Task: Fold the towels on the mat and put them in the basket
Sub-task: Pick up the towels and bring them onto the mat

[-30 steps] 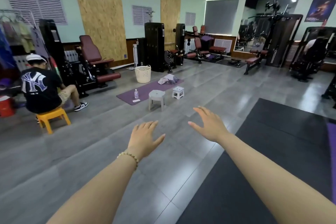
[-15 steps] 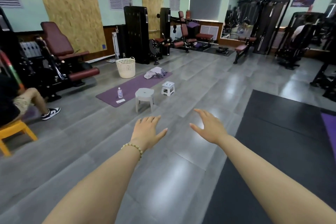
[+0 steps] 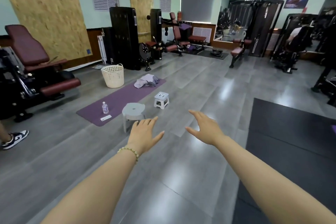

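2 hands [image 3: 145, 135] [image 3: 206, 128], 2 stools [image 3: 133, 112] [image 3: 161, 99], 1 basket [image 3: 112, 76], 1 bottle [image 3: 105, 108] — 1 towel heap [image 3: 147, 82]

My left hand [image 3: 145, 133] and my right hand [image 3: 205, 129] are bare. So are my left forearm [image 3: 94, 187] and my right forearm [image 3: 263, 174], uncovered all the way down to the lower edge of the view. The one worn thing that shows is a bracelet [image 3: 129, 151] on my left wrist. It is a single strand of small round beads, pale gold shading to light green, all about the same size and slightly glossy, sitting snug just behind the hand. My nails are too small here to tell whether they are painted.
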